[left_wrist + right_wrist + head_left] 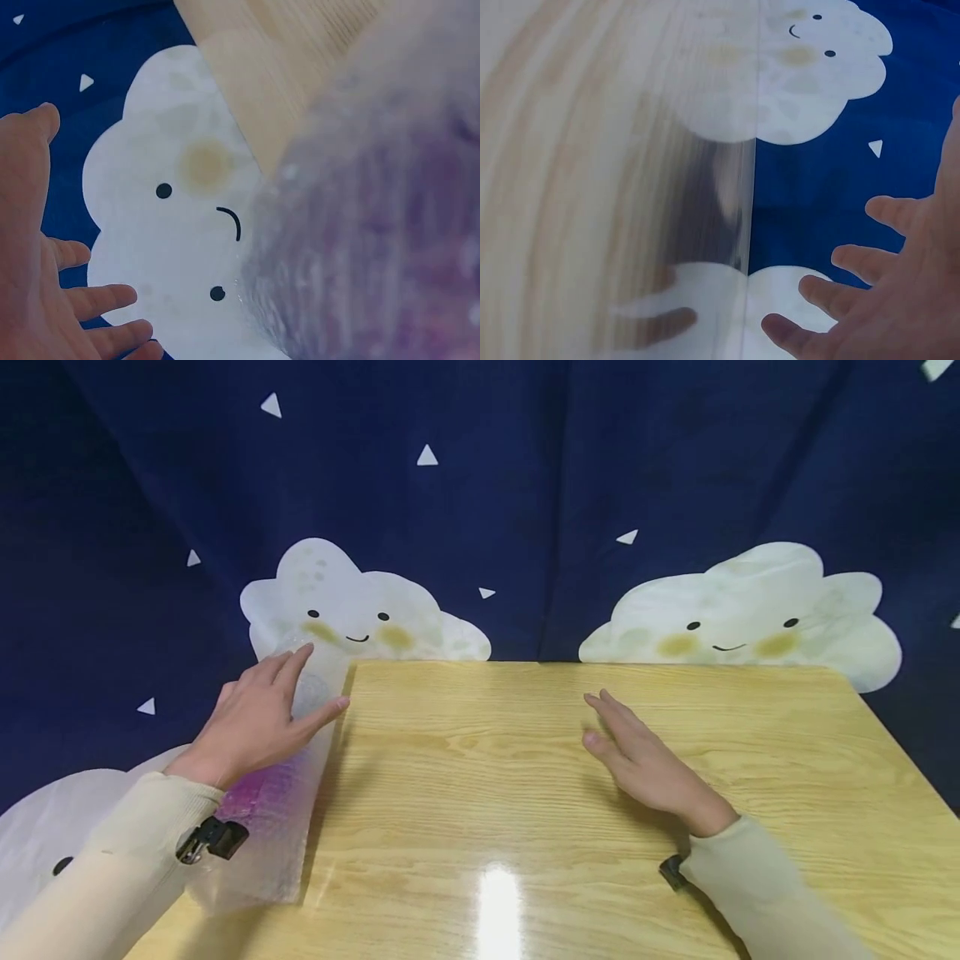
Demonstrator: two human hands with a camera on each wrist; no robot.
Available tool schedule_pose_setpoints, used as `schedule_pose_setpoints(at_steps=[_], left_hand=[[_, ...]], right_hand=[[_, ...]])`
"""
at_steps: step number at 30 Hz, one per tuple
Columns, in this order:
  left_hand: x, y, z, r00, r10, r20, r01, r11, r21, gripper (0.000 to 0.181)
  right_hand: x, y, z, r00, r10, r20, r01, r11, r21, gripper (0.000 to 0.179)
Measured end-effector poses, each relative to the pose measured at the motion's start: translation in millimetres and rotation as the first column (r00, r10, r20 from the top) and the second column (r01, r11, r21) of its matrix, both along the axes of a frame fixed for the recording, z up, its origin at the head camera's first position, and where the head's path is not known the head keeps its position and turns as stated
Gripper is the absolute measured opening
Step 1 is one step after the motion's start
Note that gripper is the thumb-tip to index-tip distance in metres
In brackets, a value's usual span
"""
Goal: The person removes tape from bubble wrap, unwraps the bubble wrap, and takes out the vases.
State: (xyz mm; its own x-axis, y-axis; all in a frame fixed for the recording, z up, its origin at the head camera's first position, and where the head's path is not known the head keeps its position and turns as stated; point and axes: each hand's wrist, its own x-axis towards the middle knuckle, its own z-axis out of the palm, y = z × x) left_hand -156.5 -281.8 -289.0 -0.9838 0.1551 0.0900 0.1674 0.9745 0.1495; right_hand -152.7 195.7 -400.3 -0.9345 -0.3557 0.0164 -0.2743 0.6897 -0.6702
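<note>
At the left edge of the table, a translucent bubble wrap pouch [288,852] shows pink and purple inside or through it. My left hand [255,714] is over its upper part, fingers extended and thumb spread toward the table. In the left wrist view the wrap [375,247] looms blurred on the right, apart from the extended fingers [105,301]. My right hand [652,760] hovers over the right half of the table with straight fingers, holding nothing. The right wrist view shows that hand [885,292] with its fingers spread. What the wrap contains is blurred.
The light wood table [465,777] has a glossy top with a bright reflection near the front. Behind it hangs a dark blue curtain [495,502] printed with white triangles and smiling clouds, meeting the table's back edge. Small black devices [213,839] are strapped at both wrists.
</note>
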Motion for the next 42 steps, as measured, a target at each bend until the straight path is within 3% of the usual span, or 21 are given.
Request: schedule_pose_setpoints(at_steps=[13, 27, 34, 42], left_hand=[[5.0, -14.2, 5.6, 1.000, 0.007, 0.024, -0.006, 1.000, -0.030, 0.102], [8.1, -27.8, 12.3, 0.998, 0.028, 0.061, -0.024, 0.998, -0.063, 0.102], [11.1, -39.0, 11.3, 0.988, 0.027, 0.153, -0.013, 0.996, -0.089, 0.103], [13.7, -47.0, 2.0, 0.979, 0.021, 0.201, -0.002, 0.996, -0.092, 0.103]], right_hand=[[-0.5, -24, -0.9, 0.999, 0.034, -0.002, -0.034, 0.999, -0.006, 0.067], [1.9, -43, 1.5, 0.996, 0.066, -0.057, -0.067, 0.998, -0.019, 0.066], [2.4, -55, 4.5, 0.996, 0.065, -0.053, -0.068, 0.997, -0.043, 0.067], [4.8, -73, 10.4, 0.995, 0.094, -0.046, -0.097, 0.992, -0.076, 0.066]])
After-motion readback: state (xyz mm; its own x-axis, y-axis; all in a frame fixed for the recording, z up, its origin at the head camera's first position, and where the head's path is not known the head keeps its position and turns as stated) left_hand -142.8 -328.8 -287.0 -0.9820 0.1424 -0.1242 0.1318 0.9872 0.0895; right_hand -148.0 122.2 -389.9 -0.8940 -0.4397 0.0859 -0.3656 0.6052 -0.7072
